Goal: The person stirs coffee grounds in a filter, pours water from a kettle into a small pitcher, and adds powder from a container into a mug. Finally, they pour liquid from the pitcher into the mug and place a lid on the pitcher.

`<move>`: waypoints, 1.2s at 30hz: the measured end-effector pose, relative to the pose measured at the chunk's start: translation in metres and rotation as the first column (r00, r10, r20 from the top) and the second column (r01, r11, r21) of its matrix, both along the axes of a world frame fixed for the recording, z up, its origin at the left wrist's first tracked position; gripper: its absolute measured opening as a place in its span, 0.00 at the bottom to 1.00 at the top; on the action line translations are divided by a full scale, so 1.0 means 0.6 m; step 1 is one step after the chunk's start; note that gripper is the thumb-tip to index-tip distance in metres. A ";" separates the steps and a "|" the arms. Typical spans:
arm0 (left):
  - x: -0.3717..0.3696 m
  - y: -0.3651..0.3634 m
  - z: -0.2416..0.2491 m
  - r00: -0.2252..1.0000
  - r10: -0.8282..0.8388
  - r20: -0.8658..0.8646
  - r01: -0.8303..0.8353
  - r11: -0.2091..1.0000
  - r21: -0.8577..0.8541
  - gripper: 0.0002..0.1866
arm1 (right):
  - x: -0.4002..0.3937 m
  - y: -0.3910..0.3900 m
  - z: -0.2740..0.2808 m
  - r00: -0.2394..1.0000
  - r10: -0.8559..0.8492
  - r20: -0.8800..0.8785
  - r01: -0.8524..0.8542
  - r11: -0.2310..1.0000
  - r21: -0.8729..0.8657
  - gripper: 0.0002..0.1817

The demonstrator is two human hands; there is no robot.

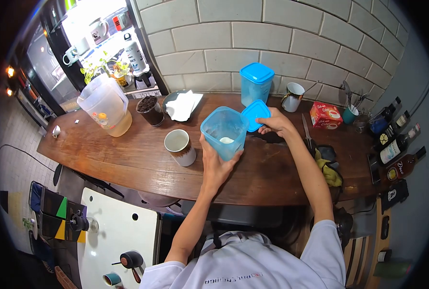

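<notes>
My left hand (217, 166) is wrapped round the lower part of an uncovered, translucent blue container (224, 127), tilted, with a little white stuff at its bottom. My right hand (275, 123) pinches the blue lid (256, 114) beside the container's rim. Left of the container stands a white and brown mug (180, 148). Behind the lid, a second blue container (256, 84) has its lid on. Another mug (293, 97) with a spoon handle showing stands right of it.
A plastic pitcher (104, 106), a glass of dark granules (151, 111) and a plate (196, 111) with white paper stand at the left. To the right are a red box (325, 115), scissors (307, 131), a cloth (328, 168), a utensil cup (350, 114) and several bottles (392, 148).
</notes>
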State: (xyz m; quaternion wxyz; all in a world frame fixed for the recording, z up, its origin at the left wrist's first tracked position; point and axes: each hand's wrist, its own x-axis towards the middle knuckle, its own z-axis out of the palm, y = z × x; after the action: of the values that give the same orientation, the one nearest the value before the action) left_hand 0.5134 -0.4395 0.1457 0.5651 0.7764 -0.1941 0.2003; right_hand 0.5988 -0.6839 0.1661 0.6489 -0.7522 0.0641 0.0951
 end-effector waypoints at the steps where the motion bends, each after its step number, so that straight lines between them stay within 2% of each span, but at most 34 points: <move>1: 0.005 0.003 -0.001 1.000 0.005 0.016 -0.006 1.000 0.028 0.55 | 0.002 0.006 -0.004 1.000 0.018 -0.006 -0.018 0.999 0.036 0.17; 5: 0.013 0.004 -0.008 1.000 -0.004 0.024 0.003 0.999 0.046 0.56 | 0.005 0.027 -0.016 0.999 0.038 -0.008 -0.038 0.999 0.027 0.18; 11: 0.012 0.005 -0.002 1.000 -0.007 -0.009 0.008 0.998 0.062 0.56 | 0.009 0.048 -0.016 0.998 -0.024 0.053 0.022 0.999 0.028 0.26; 13: 0.012 0.005 -0.004 1.000 -0.007 -0.008 0.008 0.998 0.063 0.56 | 0.015 0.050 -0.021 0.999 -0.023 0.047 0.020 0.997 0.070 0.28; 17: 0.013 0.008 0.004 1.000 0.000 0.003 0.000 0.996 0.090 0.56 | 0.016 0.050 -0.029 0.996 -0.055 0.066 0.051 0.997 0.060 0.27; 21: 0.025 0.014 0.004 0.999 -0.009 0.035 0.006 0.995 0.099 0.55 | 0.002 0.015 -0.021 0.993 -0.115 0.008 0.115 0.993 0.007 0.25; 23: 0.042 0.019 0.001 0.997 -0.041 0.069 0.032 0.992 0.118 0.48 | -0.009 -0.010 -0.012 0.990 -0.140 -0.019 0.140 0.990 -0.022 0.23; 24: 0.047 0.017 0.004 0.997 -0.040 0.067 0.033 0.993 0.113 0.48 | -0.011 -0.024 -0.015 0.990 -0.140 -0.020 0.140 0.990 -0.028 0.23; 28: 0.077 0.001 0.014 0.997 0.023 0.074 -0.028 0.997 0.074 0.50 | -0.024 -0.068 -0.026 0.972 -0.231 -0.029 0.232 0.973 0.013 0.27; 30: 0.094 -0.008 0.021 0.997 0.065 0.049 -0.069 0.994 0.079 0.51 | -0.039 -0.077 -0.026 0.961 -0.277 -0.024 0.273 0.957 -0.094 0.24; 34: 0.140 -0.023 0.031 0.987 0.131 0.089 -0.136 0.990 0.048 0.52 | -0.042 -0.090 -0.054 0.950 -0.311 0.008 0.310 0.943 -0.118 0.25; 36: 0.165 -0.029 0.032 0.990 0.133 0.048 -0.133 0.991 0.002 0.53 | -0.043 -0.090 -0.057 0.943 -0.311 0.119 0.320 0.945 -0.068 0.31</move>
State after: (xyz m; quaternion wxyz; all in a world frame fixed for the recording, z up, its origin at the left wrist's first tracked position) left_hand 0.6122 -0.4567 0.1646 0.5437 0.7842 -0.1557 0.2554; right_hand 0.5728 -0.7380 0.1319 0.6252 -0.7635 0.1529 -0.0532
